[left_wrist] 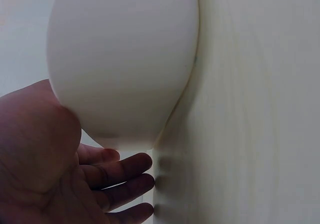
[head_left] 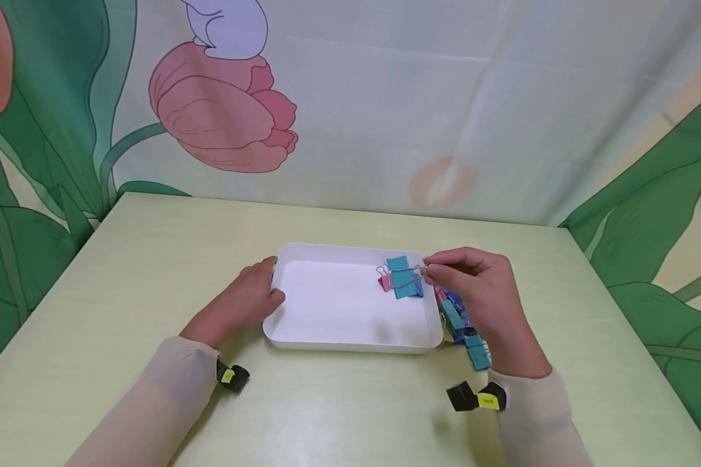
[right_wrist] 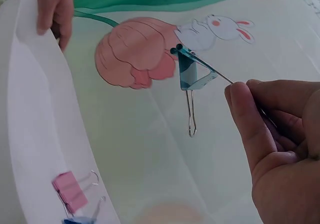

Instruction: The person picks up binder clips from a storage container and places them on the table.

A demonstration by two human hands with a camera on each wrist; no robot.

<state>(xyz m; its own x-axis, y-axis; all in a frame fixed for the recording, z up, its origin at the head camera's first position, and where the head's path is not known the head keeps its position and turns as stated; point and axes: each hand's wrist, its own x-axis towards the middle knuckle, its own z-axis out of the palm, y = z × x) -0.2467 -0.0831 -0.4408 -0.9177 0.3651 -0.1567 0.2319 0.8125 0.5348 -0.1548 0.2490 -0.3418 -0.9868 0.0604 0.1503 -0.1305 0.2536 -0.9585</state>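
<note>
My right hand (head_left: 485, 285) pinches one wire handle of a large teal binder clip (head_left: 405, 277) between thumb and fingers. That clip hangs over the right end of a shallow white tray (head_left: 333, 305); in the right wrist view its other wire handle points down. Inside the tray, partly behind the held clip, lie a pink binder clip (right_wrist: 71, 191) and a blue binder clip (right_wrist: 80, 220). At the tray's left end my left hand (head_left: 242, 301) holds the rim, thumb over the edge and fingers (left_wrist: 125, 168) along the outside.
Several teal, blue and pink binder clips (head_left: 478, 351) lie in a pile on the table beside the tray's right wall, partly hidden by my right hand. The pale wooden table (head_left: 339, 408) meets a printed curtain (head_left: 356, 110) at the back.
</note>
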